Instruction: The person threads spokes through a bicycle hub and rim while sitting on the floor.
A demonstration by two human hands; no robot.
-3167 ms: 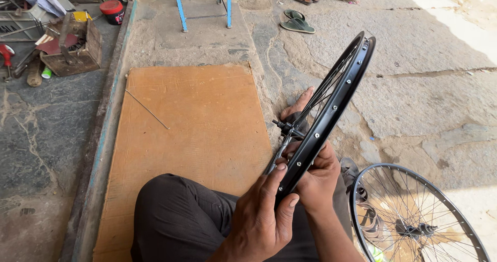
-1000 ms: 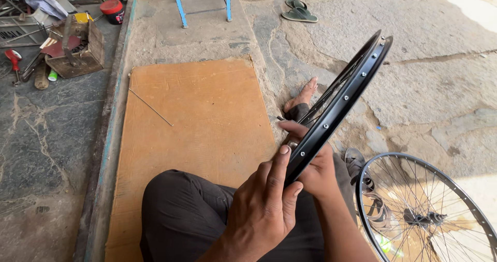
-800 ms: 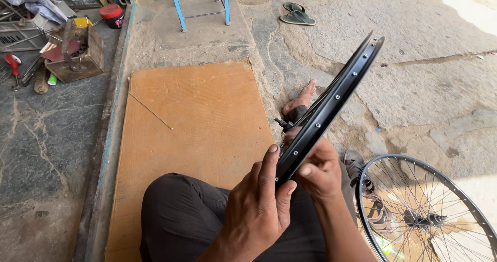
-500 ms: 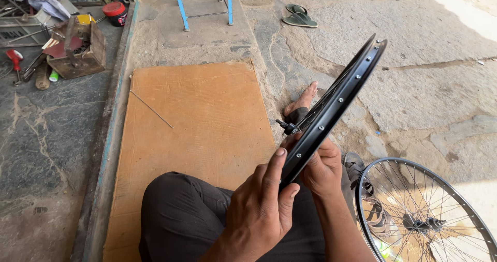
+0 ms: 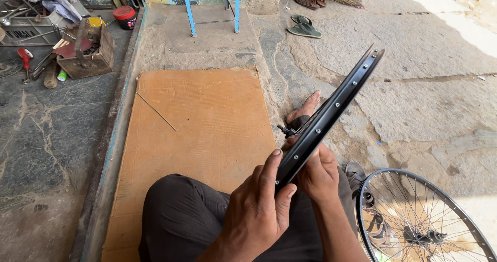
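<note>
A black bicycle wheel rim (image 5: 336, 104) with spokes stands on edge in front of me, tilted up to the right, its hub axle (image 5: 283, 130) poking out on the left. My left hand (image 5: 256, 210) grips the near end of the rim, thumb laid along its side. My right hand (image 5: 318, 171) holds the same end from the right, just behind the rim. My dark-trousered knee (image 5: 181, 215) lies below both hands, and a bare foot (image 5: 305, 109) rests on the floor behind the rim.
A brown cardboard sheet (image 5: 196, 132) with a loose spoke (image 5: 155, 111) on it covers the floor at left. A silver spoked wheel (image 5: 414, 220) lies at lower right. A wooden tool box (image 5: 85, 47), blue stool legs (image 5: 212, 5) and sandals (image 5: 305, 29) stand farther back.
The rim has stayed in both hands, swaying slightly and now tilted a bit more toward edge-on. My hands kept their grip at its near end.
</note>
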